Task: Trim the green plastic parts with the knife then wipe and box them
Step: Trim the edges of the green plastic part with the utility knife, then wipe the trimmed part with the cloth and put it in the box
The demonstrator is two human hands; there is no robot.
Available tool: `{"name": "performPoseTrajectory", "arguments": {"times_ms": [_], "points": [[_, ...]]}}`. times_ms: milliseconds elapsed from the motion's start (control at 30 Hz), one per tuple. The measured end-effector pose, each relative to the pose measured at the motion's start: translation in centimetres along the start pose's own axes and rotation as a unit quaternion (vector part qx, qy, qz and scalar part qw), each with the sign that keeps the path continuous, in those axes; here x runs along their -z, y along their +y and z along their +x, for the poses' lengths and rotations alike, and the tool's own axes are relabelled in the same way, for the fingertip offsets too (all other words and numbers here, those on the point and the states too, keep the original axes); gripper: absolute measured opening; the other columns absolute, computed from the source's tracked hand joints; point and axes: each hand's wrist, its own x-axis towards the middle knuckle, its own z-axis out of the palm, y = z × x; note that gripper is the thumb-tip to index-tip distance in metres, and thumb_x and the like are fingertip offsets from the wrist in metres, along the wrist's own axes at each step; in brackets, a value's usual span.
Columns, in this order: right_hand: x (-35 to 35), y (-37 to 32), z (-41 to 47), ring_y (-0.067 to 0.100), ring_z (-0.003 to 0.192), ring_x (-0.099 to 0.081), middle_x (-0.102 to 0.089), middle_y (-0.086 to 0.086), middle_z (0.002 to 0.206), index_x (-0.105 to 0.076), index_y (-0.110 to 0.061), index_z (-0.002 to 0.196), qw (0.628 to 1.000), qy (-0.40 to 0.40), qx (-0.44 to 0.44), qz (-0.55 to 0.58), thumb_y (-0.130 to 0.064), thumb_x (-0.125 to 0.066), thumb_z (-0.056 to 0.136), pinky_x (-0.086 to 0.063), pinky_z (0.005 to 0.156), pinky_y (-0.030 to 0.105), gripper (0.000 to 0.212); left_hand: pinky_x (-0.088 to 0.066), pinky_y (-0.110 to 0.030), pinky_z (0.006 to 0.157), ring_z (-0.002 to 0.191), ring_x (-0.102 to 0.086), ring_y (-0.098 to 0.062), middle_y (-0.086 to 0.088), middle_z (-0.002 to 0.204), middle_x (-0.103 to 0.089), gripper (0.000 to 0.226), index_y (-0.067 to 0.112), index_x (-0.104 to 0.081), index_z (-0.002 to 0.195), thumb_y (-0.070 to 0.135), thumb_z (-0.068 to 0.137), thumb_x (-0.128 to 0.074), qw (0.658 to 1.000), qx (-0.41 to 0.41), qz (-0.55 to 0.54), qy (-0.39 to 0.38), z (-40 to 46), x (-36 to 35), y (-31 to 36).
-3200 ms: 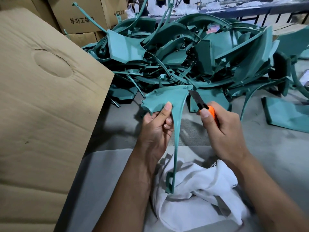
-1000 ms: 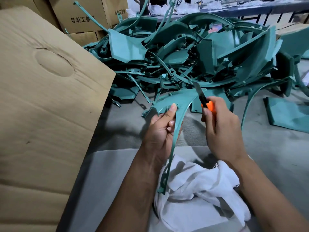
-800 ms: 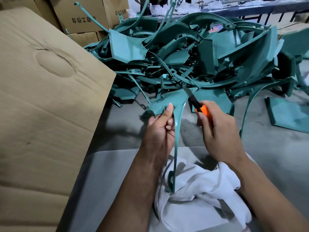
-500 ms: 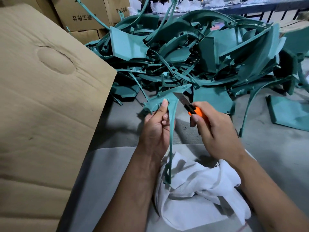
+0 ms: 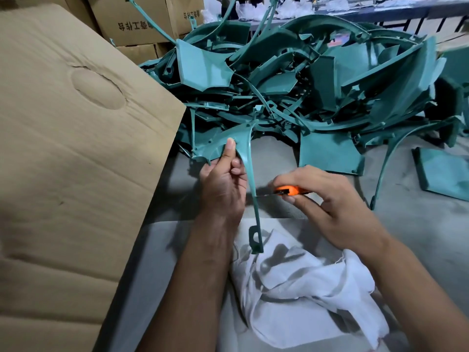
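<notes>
— Holding what, exactly, in the left hand [image 5: 223, 184]?
— One green plastic part [image 5: 228, 146]: a flat curved plate on top with a long thin stem running down to a small loop over the white cloth [image 5: 299, 288]. The thumb lies up against the plate and the fingers curl round its edge, above the grey desk [image 5: 418, 232].
— And the right hand [image 5: 327, 199]?
— Wrapped round an orange knife [image 5: 289, 191], blade pointing left and touching the stem about halfway down.
— Where are the other parts?
— Heaped in a big green pile [image 5: 317, 80] at the back of the desk, with a few loose pieces lying to the right.
— Anything for boxing?
— A large cardboard flap [image 5: 76, 148] fills the left side, and printed cartons [image 5: 142, 19] stand behind it
</notes>
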Motion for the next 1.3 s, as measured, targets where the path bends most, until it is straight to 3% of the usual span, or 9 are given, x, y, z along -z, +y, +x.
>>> {"name": "performPoseTrajectory", "arguments": {"times_ms": [267,467,667,833,933,1000,1067,1133,1300], "points": [[0.4,0.1,0.1,0.013,0.103,-0.071,-0.076,-0.017,0.108,-0.078,-0.026,0.116,0.995,-0.072,0.011,0.067,-0.008,-0.073,0.094,-0.056,0.088,0.043,0.029,-0.039,-0.01,0.041,0.045,-0.048,-0.001,0.001,0.064,-0.056,0.016,0.007,-0.057,0.084,0.001,0.097,-0.064,0.999,-0.05,0.009,0.008,0.9,0.3,0.6],[1.1,0.9,-0.4,0.005,0.111,-0.068,-0.074,-0.026,0.109,-0.081,-0.031,0.109,0.991,-0.12,-0.025,0.062,-0.011,-0.077,0.089,-0.042,0.109,0.044,0.028,-0.038,-0.01,0.042,0.045,-0.049,0.0,0.002,0.063,-0.053,0.019,0.009,-0.054,0.082,0.004,0.097,-0.065,0.998,-0.058,0.026,0.003,1.7,1.0,1.3],[1.7,2.1,-0.9,0.003,0.097,-0.068,-0.076,-0.018,0.103,-0.079,-0.029,0.117,0.985,0.046,-0.168,0.009,-0.007,-0.076,0.092,-0.046,0.086,0.008,0.034,-0.04,-0.016,0.041,0.05,-0.052,-0.006,-0.002,0.067,-0.063,0.017,0.008,-0.057,0.084,0.003,0.092,-0.071,0.989,-0.038,0.139,-0.044,1.8,2.1,0.6],[1.6,3.5,-1.5,0.034,0.107,-0.062,-0.073,0.005,0.107,-0.075,-0.023,0.128,0.921,0.016,-0.291,-0.258,-0.014,-0.072,0.093,-0.052,0.09,0.049,0.036,-0.051,-0.024,0.057,0.074,-0.065,-0.018,-0.011,0.09,-0.068,0.022,0.004,-0.064,0.107,0.012,0.088,-0.072,0.978,-0.005,0.168,-0.122,1.1,2.0,0.0],[1.4,3.3,-1.5,0.03,0.105,-0.053,-0.067,0.001,0.108,-0.074,-0.026,0.128,0.914,-0.017,-0.271,-0.303,-0.028,-0.082,0.084,-0.05,0.09,0.049,0.045,-0.051,-0.023,0.056,0.067,-0.064,-0.015,-0.011,0.083,-0.065,0.013,0.008,-0.067,0.097,0.018,0.09,-0.066,0.973,0.014,0.168,-0.156,0.8,1.7,0.6],[2.0,2.4,-1.1,0.019,0.109,-0.051,-0.063,-0.011,0.113,-0.074,-0.035,0.124,0.953,-0.025,-0.213,-0.216,-0.051,-0.083,0.079,-0.048,0.093,0.039,0.048,-0.047,-0.022,0.056,0.066,-0.058,-0.014,-0.007,0.078,-0.058,0.013,0.011,-0.062,0.094,0.023,0.089,-0.063,0.971,0.028,0.173,-0.163,0.5,1.5,1.0],[2.7,1.0,-0.6,0.007,0.114,-0.059,-0.064,-0.021,0.12,-0.07,-0.05,0.121,0.975,-0.115,-0.189,-0.011,-0.068,-0.075,0.079,-0.048,0.095,0.029,0.045,-0.045,-0.026,0.064,0.072,-0.056,-0.016,-0.005,0.078,-0.057,0.014,0.014,-0.057,0.092,0.025,0.087,-0.062,0.972,0.042,0.166,-0.163,0.5,1.7,1.3],[2.8,0.0,-0.4,0.012,0.117,-0.066,-0.063,-0.022,0.131,-0.064,-0.057,0.128,0.93,-0.275,-0.199,0.143,-0.067,-0.081,0.076,-0.056,0.096,0.036,0.056,-0.052,-0.03,0.071,0.084,-0.065,-0.02,-0.006,0.083,-0.066,0.016,0.009,-0.058,0.097,0.023,0.088,-0.06,0.972,0.053,0.151,-0.169,0.6,2.0,1.3],[1.3,-1.2,-0.3,-0.002,0.131,-0.05,-0.052,-0.022,0.137,-0.062,-0.048,0.136,0.872,-0.443,-0.157,0.141,-0.039,-0.098,0.065,-0.043,0.107,0.019,0.08,-0.061,-0.031,0.076,0.09,-0.075,-0.027,-0.008,0.087,-0.073,0.019,0.002,-0.057,0.102,0.013,0.087,-0.059,0.972,0.068,0.148,-0.17,0.8,2.4,1.4]]}}
